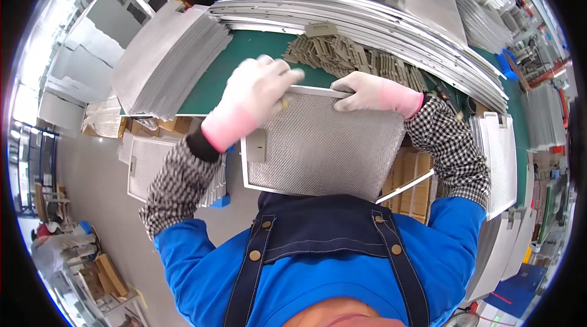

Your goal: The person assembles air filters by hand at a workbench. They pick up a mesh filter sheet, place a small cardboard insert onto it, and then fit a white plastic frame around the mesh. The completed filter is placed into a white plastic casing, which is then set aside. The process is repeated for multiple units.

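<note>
A silver mesh filter panel (327,143) with a white metal frame leans tilted against my apron, a beige plate set in its left side. My right hand (364,91), in a white and pink glove, grips the panel's upper edge with fingers and thumb. My left hand (254,97), gloved alike and slightly blurred, is over the panel's upper left corner with curled fingers. That corner is hidden, and whatever the fingers hold cannot be made out. A thin white frame strip (406,186) slants out at the panel's lower right.
A green table (244,52) carries a pile of beige plates (342,55), long white metal strips (367,18) and a stack of mesh sheets (171,61). More panels (498,162) stand at the right. A cardboard box (409,201) sits below the panel.
</note>
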{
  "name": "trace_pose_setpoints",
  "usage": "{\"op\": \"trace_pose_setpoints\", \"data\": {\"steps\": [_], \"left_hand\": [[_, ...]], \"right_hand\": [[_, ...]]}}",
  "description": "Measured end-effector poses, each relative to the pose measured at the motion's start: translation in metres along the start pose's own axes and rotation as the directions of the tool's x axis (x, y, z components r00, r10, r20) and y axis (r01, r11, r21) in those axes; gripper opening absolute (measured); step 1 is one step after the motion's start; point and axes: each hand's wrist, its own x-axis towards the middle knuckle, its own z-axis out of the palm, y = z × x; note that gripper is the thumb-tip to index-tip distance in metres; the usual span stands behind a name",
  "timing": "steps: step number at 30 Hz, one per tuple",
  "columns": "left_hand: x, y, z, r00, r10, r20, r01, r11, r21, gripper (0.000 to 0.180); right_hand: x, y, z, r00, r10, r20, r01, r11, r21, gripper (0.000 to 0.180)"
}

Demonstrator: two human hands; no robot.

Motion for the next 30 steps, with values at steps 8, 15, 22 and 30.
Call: {"op": "trace_pose_setpoints", "data": {"steps": [8, 15, 22, 30], "left_hand": [[-0.011, -0.026, 0.036, 0.997, -0.013, 0.081, 0.027, 0.984, -0.176, 0.018], [-0.008, -0.018, 0.036, 0.955, -0.169, 0.244, 0.282, 0.775, -0.566, 0.018], [-0.012, -0.034, 0.008, 0.797, -0.053, 0.602, 0.519, 0.57, -0.637, 0.028], [-0.01, -0.017, 0.041, 0.943, -0.121, 0.31, 0.283, 0.782, -0.555, 0.022]], "right_hand": [[0.0, 0.017, -0.005, 0.995, -0.074, -0.063, 0.07, 0.995, -0.073, 0.027], [0.022, -0.001, 0.024, 0.967, -0.192, -0.166, 0.185, 0.981, -0.057, 0.026], [0.033, -0.018, 0.027, 0.966, -0.258, 0.01, 0.254, 0.944, -0.21, 0.028], [-0.009, 0.032, 0.001, 0.999, -0.022, -0.033, 0.013, 0.962, -0.272, 0.034]]}}
